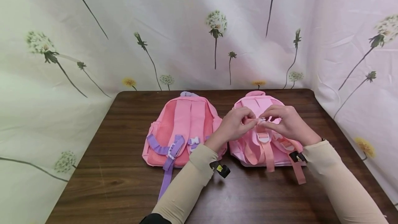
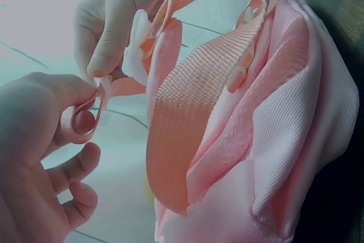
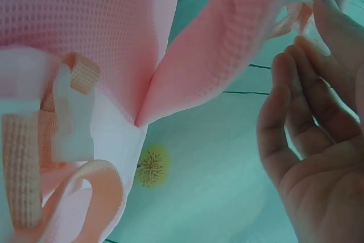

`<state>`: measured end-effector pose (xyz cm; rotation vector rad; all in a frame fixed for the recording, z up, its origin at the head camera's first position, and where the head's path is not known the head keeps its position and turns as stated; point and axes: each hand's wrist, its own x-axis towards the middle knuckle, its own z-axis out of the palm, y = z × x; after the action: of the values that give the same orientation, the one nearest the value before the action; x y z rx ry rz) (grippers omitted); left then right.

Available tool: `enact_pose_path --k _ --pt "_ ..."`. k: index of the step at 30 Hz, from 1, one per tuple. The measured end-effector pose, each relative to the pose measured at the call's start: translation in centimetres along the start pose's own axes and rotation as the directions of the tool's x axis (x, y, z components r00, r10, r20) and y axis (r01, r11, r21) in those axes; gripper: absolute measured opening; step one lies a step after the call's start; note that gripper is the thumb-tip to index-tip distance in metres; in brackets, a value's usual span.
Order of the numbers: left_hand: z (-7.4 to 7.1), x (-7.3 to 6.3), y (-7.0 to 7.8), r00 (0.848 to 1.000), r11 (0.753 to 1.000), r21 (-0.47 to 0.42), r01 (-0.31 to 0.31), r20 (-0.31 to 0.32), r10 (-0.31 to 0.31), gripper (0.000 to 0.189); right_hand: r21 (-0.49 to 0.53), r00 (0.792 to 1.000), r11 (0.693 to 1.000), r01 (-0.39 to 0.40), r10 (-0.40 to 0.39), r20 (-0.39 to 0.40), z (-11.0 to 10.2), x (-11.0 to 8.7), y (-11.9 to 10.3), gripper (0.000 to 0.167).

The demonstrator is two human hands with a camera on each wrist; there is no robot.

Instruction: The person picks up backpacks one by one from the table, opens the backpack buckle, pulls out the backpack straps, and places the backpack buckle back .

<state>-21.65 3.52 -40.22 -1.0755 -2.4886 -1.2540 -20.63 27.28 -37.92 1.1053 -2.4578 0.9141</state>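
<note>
A light pink backpack [image 1: 237,152] lies on the table with its shoulder straps facing up. Over its upper part, my left hand [image 1: 234,124] pinches a peach webbing strap, which forms a small loop [image 2: 81,124] by its fingers in the left wrist view. My right hand [image 1: 289,124] meets it fingertip to fingertip, pinching the same strap at a small white buckle [image 1: 262,120]. Fingers partly hide that buckle. Just below hangs a shoulder strap with a white slider [image 1: 263,137]. A broad peach strap [image 2: 187,103] curves in front of the bag in the left wrist view.
To the left lies a second pink backpack [image 1: 181,113] with purple straps [image 1: 168,165]; my left forearm passes over its lower right corner. Both bags are on a dark wooden table [image 1: 118,168]. A dandelion-print cloth [image 1: 186,27] hangs behind and at the sides.
</note>
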Motion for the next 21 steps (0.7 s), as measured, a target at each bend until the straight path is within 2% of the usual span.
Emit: enact_pose_path --k 8,14,17,21 --pt "-0.14 -0.22 -0.18 0.996 0.996 -0.051 0.073 0.045 -0.070 0.011 0.022 0.997 0.997 0.071 -0.070 -0.015 0.29 -0.07 0.23 0.035" --pt "-0.12 -0.33 -0.27 0.997 0.996 -0.058 0.067 0.031 -0.065 0.009 0.016 1.000 1.000 0.022 -0.021 -0.022 0.49 -0.08 0.37 0.030" --pt "-0.05 -0.39 -0.29 0.998 0.993 -0.096 0.064 0.023 -0.062 0.009 0.029 1.000 0.999 0.014 -0.013 -0.025 0.46 -0.18 0.50 0.032" --pt "0.02 -0.46 -0.34 0.995 0.980 -0.175 0.098 0.032 -0.094 0.010 0.027 0.998 0.998 0.051 -0.050 -0.038 0.41 -0.30 0.62 0.038"
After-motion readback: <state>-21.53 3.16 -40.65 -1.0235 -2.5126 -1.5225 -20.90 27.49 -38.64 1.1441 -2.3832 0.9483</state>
